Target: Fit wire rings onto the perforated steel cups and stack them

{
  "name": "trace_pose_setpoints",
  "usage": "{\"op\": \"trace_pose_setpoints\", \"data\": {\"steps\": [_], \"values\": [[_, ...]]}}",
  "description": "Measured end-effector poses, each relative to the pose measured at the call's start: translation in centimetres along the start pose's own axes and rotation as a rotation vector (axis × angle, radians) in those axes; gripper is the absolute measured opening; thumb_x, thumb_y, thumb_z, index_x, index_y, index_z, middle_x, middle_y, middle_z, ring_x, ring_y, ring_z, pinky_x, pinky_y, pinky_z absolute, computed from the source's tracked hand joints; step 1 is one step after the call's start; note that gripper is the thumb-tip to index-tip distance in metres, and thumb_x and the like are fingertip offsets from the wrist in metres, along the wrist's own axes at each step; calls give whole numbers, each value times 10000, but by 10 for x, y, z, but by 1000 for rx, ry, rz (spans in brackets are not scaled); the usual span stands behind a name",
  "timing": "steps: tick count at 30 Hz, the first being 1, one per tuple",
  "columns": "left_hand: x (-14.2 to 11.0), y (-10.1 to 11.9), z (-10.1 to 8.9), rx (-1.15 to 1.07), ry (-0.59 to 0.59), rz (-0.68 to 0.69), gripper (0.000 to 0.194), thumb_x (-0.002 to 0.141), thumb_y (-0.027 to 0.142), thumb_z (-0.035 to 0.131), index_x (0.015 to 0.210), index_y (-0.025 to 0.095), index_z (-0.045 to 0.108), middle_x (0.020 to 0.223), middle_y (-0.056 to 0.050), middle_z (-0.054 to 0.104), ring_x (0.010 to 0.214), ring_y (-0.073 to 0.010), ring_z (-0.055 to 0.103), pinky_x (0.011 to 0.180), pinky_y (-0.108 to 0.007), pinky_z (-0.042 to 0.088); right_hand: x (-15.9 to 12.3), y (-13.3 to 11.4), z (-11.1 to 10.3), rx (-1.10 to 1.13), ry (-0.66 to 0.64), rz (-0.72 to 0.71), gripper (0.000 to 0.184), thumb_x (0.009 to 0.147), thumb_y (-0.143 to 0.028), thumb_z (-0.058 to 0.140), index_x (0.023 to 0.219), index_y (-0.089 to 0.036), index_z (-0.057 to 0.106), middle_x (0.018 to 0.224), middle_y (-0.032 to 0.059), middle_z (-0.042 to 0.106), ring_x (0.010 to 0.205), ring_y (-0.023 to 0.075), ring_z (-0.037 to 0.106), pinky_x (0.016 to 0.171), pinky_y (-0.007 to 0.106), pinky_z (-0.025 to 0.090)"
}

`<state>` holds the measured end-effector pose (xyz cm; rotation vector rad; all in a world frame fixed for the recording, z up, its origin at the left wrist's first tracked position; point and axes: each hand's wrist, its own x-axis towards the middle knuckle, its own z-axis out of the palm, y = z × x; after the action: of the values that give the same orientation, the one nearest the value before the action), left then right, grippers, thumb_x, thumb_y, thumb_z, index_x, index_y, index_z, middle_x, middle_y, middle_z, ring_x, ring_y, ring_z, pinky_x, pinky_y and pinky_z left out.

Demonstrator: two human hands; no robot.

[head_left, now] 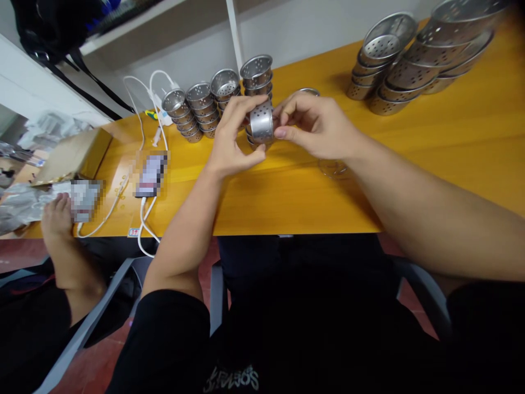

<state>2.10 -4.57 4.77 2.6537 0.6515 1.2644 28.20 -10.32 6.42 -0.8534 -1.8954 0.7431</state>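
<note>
My left hand (233, 139) is wrapped around a small perforated metal cup (261, 123), tilted on its side above the table. Close against the cup's right end is my right hand (315, 123), thumb and fingers drawn together. What those fingers pinch, if anything, is too small to make out. Behind the cup stands a stack of similar perforated cups (256, 71), partly covered by my left hand. A round metal rim (308, 92) shows just behind my right hand, and a thin wire piece (333, 168) lies on the table below it.
More stacked cups (200, 106) stand at the back left, and taller leaning stacks (404, 65) at the back right. A phone (151, 175) with white cables lies to my left. Beyond it are a cardboard box (76, 156) and another person's hand (56, 216) by a second device.
</note>
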Motion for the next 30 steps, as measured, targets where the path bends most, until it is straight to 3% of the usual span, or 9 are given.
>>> {"op": "trace_pose_setpoints", "data": {"steps": [5, 9, 13, 15, 18, 20, 23, 26, 30], "values": [[-2, -4, 1, -16, -11, 7, 873, 900, 752, 799, 1653, 395, 535, 1562, -141, 643, 1471, -430, 668, 1238, -636, 611, 1, 5, -4, 33, 25, -24, 750, 782, -1093, 777, 943, -363, 721, 1242, 86, 778, 1141, 388, 695, 1125, 685, 618], [-4, -8, 1, -15, -23, -8, 902, 893, 792, 803, 1657, 402, 521, 1561, -132, 651, 1453, -418, 687, 1244, -621, 611, -1, -1, -6, -39, 28, -84, 593, 931, -977, 751, 978, -386, 764, 1299, 90, 774, 1249, 408, 699, 1170, 676, 593], [-6, -17, -3, -7, 32, -20, 919, 915, 901, 735, 1660, 411, 513, 1585, -122, 650, 1497, -411, 685, 1265, -602, 609, -3, -5, -11, -191, 213, -145, 516, 1024, -868, 756, 993, -354, 730, 1290, 148, 725, 1365, 414, 658, 1156, 632, 606], [-7, -28, -4, 20, 91, -54, 941, 931, 933, 702, 1679, 408, 479, 1634, -117, 636, 1564, -406, 651, 1318, -591, 578, -3, 4, -17, -285, 222, -107, 482, 1070, -820, 728, 1047, -339, 722, 1328, 166, 701, 1340, 414, 652, 1150, 624, 601], [-10, -53, 1, 7, 254, -149, 1006, 940, 948, 702, 1730, 411, 386, 1693, -118, 610, 1634, -383, 606, 1390, -578, 539, -2, 36, -32, -466, -5, -4, 456, 1070, -745, 757, 1078, -291, 726, 1385, 191, 681, 1306, 427, 652, 1200, 640, 561], [-13, -73, 8, -60, 335, -182, 1024, 942, 953, 703, 1755, 464, 318, 1698, -109, 608, 1618, -354, 630, 1393, -565, 553, -2, 63, -42, -590, -192, 77, 481, 998, -708, 843, 1005, -242, 725, 1302, 218, 688, 1203, 442, 678, 1119, 665, 582], [-18, -92, 19, -122, 318, -182, 975, 1004, 920, 644, 1786, 534, 209, 1701, -92, 607, 1558, -316, 689, 1333, -560, 611, -2, 89, -48, -659, -305, 153, 507, 930, -707, 911, 949, -235, 727, 1140, 195, 721, 1099, 430, 693, 1034, 668, 601], [-20, -90, 25, -112, 225, -207, 954, 1051, 877, 617, 1813, 520, 169, 1710, -108, 614, 1518, -297, 727, 1284, -558, 644, -4, 80, -40, -600, -184, 87, 519, 984, -730, 854, 1160, -248, 778, 1326, 190, 742, 1256, 465, 695, 1160, 691, 570], [-17, -76, 31, -117, 186, -249, 926, 1050, 859, 652, 1801, 447, 300, 1642, -133, 695, 1465, -288, 768, 1271, -555, 653, -4, 38, -20, -471, -11, -32, 639, 1097, -662, 710, 1620, -298, 665, 1588, 171, 676, 1458, 492, 650, 1301, 686, 524]]}}
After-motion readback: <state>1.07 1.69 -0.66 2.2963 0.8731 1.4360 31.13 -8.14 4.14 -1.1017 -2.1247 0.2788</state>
